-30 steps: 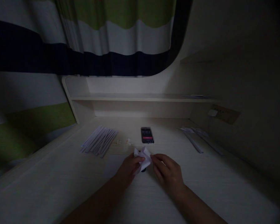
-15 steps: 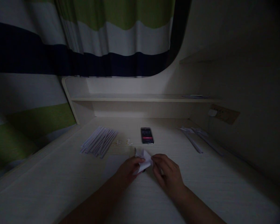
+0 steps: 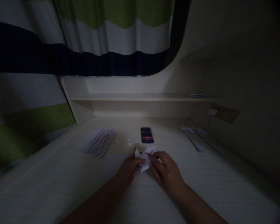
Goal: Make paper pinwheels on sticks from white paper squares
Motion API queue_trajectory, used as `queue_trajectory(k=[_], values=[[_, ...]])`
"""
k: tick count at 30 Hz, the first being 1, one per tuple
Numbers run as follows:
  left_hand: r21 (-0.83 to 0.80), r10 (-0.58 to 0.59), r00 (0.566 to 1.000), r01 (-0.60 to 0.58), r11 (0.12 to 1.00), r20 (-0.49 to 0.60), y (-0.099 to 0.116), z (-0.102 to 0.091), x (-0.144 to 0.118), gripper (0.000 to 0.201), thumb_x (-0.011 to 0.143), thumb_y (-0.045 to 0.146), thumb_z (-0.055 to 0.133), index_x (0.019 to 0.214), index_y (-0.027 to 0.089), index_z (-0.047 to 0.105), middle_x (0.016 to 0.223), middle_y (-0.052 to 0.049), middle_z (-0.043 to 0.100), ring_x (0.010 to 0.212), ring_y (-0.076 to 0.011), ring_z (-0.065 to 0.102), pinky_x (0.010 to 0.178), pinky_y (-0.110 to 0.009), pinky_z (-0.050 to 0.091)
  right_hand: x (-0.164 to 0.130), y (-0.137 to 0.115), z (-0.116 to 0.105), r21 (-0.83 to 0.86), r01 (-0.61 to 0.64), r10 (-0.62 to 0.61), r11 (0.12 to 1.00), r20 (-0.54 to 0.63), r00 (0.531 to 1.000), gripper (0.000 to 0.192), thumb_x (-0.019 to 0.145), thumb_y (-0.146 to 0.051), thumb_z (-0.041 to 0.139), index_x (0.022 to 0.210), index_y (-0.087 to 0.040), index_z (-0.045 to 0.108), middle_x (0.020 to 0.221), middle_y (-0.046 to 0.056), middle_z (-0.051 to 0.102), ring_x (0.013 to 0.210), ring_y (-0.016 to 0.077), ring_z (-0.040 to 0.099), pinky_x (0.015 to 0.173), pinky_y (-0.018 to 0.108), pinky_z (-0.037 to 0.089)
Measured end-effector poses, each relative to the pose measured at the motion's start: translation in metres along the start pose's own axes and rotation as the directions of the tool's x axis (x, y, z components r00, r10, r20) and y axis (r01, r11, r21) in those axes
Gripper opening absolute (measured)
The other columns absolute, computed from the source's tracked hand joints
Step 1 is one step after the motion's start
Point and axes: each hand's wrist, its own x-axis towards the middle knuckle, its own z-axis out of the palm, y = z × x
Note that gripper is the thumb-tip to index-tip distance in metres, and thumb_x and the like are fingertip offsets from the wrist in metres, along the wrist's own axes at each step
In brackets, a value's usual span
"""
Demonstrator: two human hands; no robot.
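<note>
— Head view: what do the hands hold?
— Both pinch one crumpled white paper. The left hand has its fingers curled on the paper's left side; the right hand grips the right side. It sits between them, just above the desk.
— And around them?
— A phone lies just beyond, paper strips to the left, more strips to the right. Behind are a shelf and a striped curtain; the room is dim.
</note>
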Motion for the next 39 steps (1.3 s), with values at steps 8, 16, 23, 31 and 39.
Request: queue_trajectory(k=[8,16,23,31,39], values=[[-0.027,0.002,1.000,-0.003,1.000,-0.025,-0.003,-0.006,0.002,0.030,0.057,0.019,0.063,0.087,0.016,0.056,0.079,-0.004,0.062,0.073,-0.0186,0.058,0.067,-0.028,0.042,-0.002,0.000,0.000,-0.029,0.077,-0.077,0.997,-0.011,0.997,0.031,0.082,-0.012,0.043,0.112,-0.017,0.050,0.092,0.012,0.055,0.083,0.0200,0.052,0.068,0.035,0.048],[0.039,0.007,0.993,-0.002,0.999,-0.115,0.002,-0.003,0.000,0.031,0.054,0.016,0.062,0.084,0.015,0.057,0.069,-0.001,0.060,0.065,-0.0162,0.057,0.059,-0.025,0.039,0.000,0.002,-0.001,-0.021,0.094,-0.093,0.995,0.040,0.995,0.027,0.084,-0.014,0.040,0.108,-0.015,0.052,0.089,0.011,0.055,0.080,0.0185,0.051,0.065,0.031,0.048],[-0.013,0.008,0.997,-0.009,1.000,-0.072,0.004,-0.003,-0.002,0.032,0.055,0.014,0.061,0.086,0.016,0.057,0.070,-0.002,0.063,0.066,-0.0174,0.058,0.061,-0.026,0.041,-0.002,0.001,-0.001,-0.065,0.094,-0.091,0.993,0.050,0.995,0.028,0.084,-0.013,0.037,0.107,-0.016,0.054,0.088,0.010,0.054,0.078,0.0185,0.049,0.063,0.031,0.046],[-0.063,-0.019,0.999,0.017,0.998,-0.027,0.007,-0.002,-0.003,0.030,0.054,0.016,0.063,0.084,0.015,0.060,0.073,-0.005,0.065,0.073,-0.0205,0.060,0.066,-0.028,0.043,-0.003,0.003,-0.001,-0.060,0.094,-0.093,0.994,0.011,0.996,0.027,0.084,-0.015,0.039,0.105,-0.018,0.056,0.089,0.010,0.057,0.081,0.0185,0.051,0.066,0.031,0.046],[-0.006,0.035,0.996,-0.036,0.999,-0.084,0.006,-0.003,-0.002,0.029,0.053,0.013,0.063,0.082,0.016,0.058,0.066,0.000,0.062,0.060,-0.0148,0.058,0.058,-0.024,0.041,-0.003,0.004,0.000,-0.118,0.108,-0.102,0.987,0.056,0.993,0.028,0.084,-0.014,0.042,0.110,-0.017,0.052,0.100,0.012,0.054,0.088,0.0209,0.050,0.072,0.035,0.045]])
